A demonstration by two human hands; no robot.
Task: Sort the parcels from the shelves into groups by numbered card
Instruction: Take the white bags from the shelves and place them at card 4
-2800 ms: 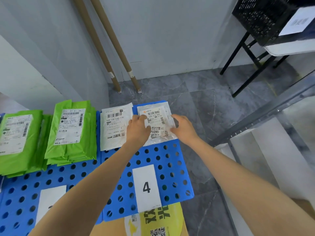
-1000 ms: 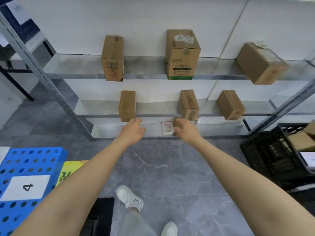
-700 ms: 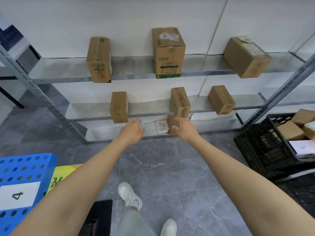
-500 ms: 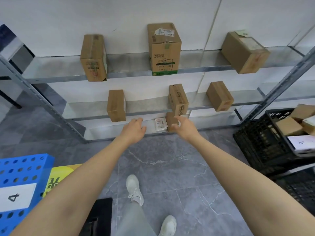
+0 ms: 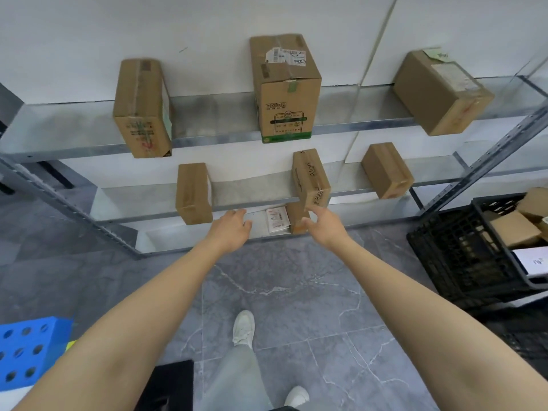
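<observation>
A metal shelf rack (image 5: pixel 89 143) faces me with cardboard boxes on two upper levels. On the lowest level lie a small white parcel (image 5: pixel 277 219) and a small brown box (image 5: pixel 296 218) beside it. My left hand (image 5: pixel 229 228) reaches forward with relaxed fingers, left of the white parcel and holding nothing. My right hand (image 5: pixel 324 222) is stretched out, fingers spread, just right of the small brown box and below a box marked with lettering (image 5: pixel 311 179). Neither hand touches a parcel.
A black crate (image 5: pixel 462 256) with boxes stands on the floor at right. A corner of the blue perforated sorting board (image 5: pixel 29 351) shows at lower left. My legs and white shoes (image 5: pixel 243 329) stand on the grey tiled floor.
I turned from the blue board with card 4, where both hands laid a white parcel, to the shelves. Both empty hands have moved closer to the lowest shelf.
</observation>
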